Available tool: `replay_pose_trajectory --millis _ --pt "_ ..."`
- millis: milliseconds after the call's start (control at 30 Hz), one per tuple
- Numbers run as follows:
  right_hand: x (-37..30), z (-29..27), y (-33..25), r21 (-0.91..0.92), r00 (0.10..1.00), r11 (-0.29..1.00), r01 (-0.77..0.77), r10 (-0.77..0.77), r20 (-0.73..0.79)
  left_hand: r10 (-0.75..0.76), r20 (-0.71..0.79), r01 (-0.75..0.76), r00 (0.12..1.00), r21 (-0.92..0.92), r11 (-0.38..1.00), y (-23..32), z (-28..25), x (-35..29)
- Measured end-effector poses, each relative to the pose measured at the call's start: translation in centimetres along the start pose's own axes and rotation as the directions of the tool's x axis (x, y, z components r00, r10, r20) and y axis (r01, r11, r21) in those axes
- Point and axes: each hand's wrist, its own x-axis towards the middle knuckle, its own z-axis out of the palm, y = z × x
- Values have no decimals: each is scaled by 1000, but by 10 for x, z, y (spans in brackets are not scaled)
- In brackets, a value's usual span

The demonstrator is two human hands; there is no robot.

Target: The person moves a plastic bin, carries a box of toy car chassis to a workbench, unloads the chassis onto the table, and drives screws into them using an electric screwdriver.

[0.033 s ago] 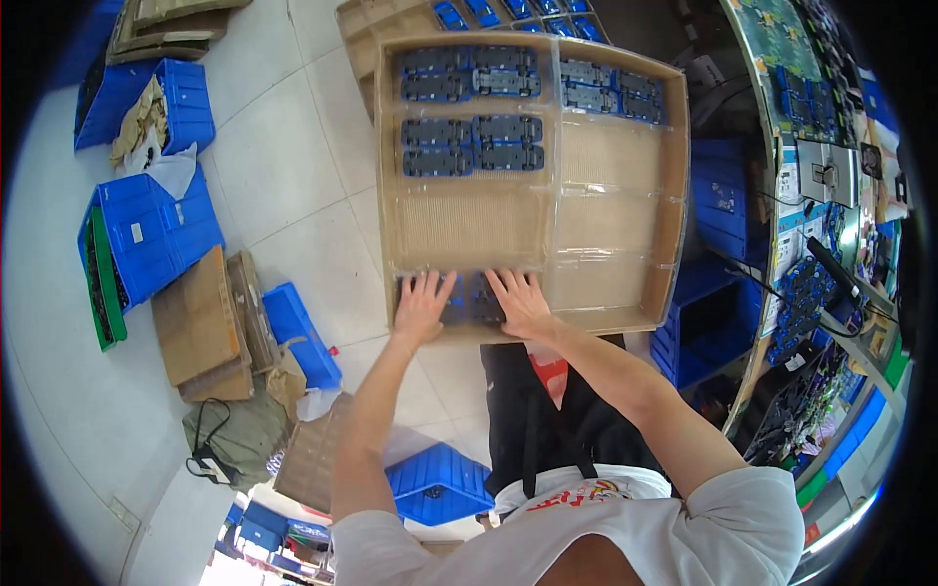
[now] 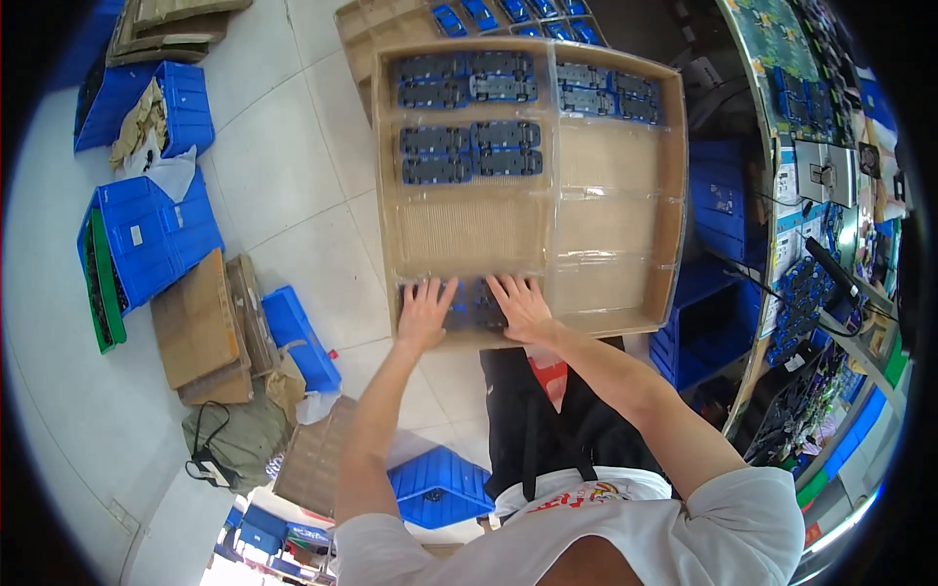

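Note:
A shallow cardboard box (image 2: 471, 234) with low dividers lies in front of me. In its near left compartment, blue toy cars (image 2: 455, 311) with dark undersides are partly covered by my hands. My left hand (image 2: 423, 314) rests palm down on the left ones, fingers spread. With its fingers also apart, my right hand (image 2: 520, 308) lies over the right ones. Upside-down toy cars (image 2: 471, 153) form a block in the second compartment from the far left. More upturned cars fill the far left compartment, and another group (image 2: 611, 93) sits at the far right.
Behind the box is a tray (image 2: 357, 44) of upright blue cars. A cluttered workbench (image 2: 782, 244) and blue bins (image 2: 718, 313) stand to the right. On the left floor are blue crates (image 2: 161, 234), flattened cardboard (image 2: 200, 332) and a green bag (image 2: 239, 430).
The box and the cars in it sit very slightly nearer to me, and my hands have shifted with them. Their pose on the cars is the same.

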Motion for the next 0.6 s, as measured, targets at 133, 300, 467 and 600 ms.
replay_pose_trajectory --millis 133,300,467,600 --pt "-14 -5 10 -30 994 997 74 -72 84 -60 -17 58 998 -67 996 24 15 -6" --pt "-21 -8 15 -7 993 993 117 -117 26 -48 -120 36 992 -98 995 38 -4 -21" --pt "-26 -18 7 15 991 991 136 -136 -9 -81 -261 1 962 -295 955 52 -54 -37" --pt "-40 -39 1 28 989 990 139 -137 -55 -288 -344 131 893 -414 901 50 -87 -47"
